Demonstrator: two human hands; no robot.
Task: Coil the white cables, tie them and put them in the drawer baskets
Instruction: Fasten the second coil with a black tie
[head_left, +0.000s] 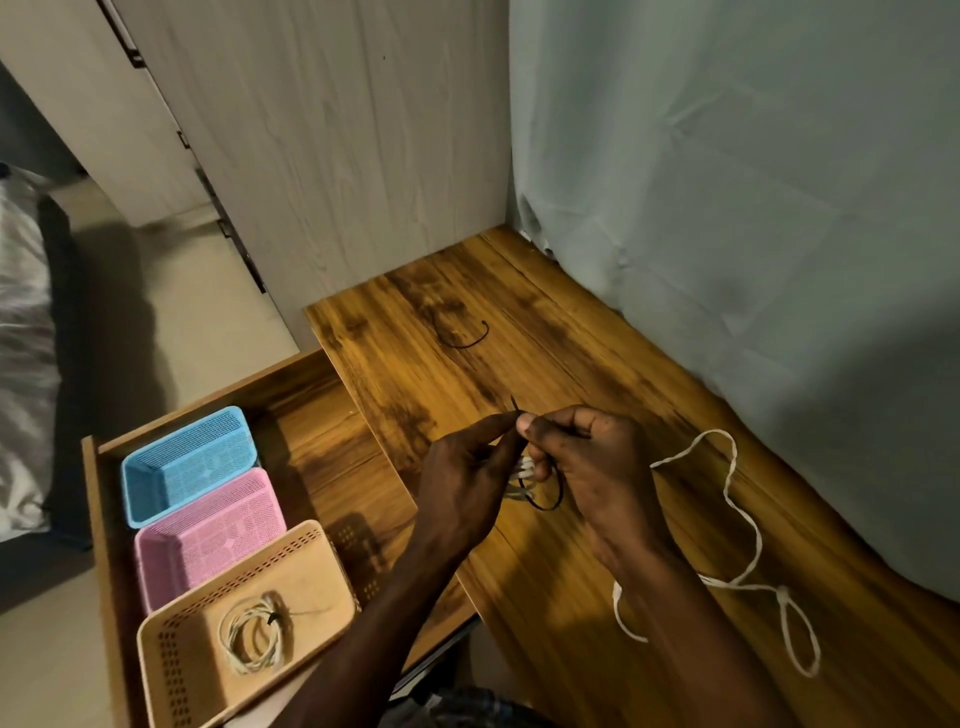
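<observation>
Nearest the viewer, two forearms reach forward over a wooden desk (597, 597) and meet at its middle. Both hands work together on one small bundle: a coiled white cable (523, 475) held between them, its loops showing just below the fingertips. The left hand (467, 478) pinches the upper end of a thin black tie (545, 501) between thumb and forefinger, while the right hand (587, 457) curls round the coil and grips the tie from the other side. The tie loops down under the grip and back up, with a short tail poking above the fingers, so the job in hand looks like twisting or cinching the tie shut around the coil.

Right of the grip and a little nearer the viewer, a loose white cable (743, 519) trails across the desk, uncoiled, probably waiting its turn. Beyond the grip, farther up the desk, a spare black tie (462, 335) lies curved, well apart from the hands.

Left of the grip and below desk level, a drawer (91, 519) stands open with three baskets in a row. The beige basket (311, 540), nearest the viewer, already holds a tied white coil (254, 631). Behind it, the pink basket (171, 551) and then the blue basket (140, 467) appear to hold nothing. The open drawer keeps them within easy reach of the left hand.
</observation>
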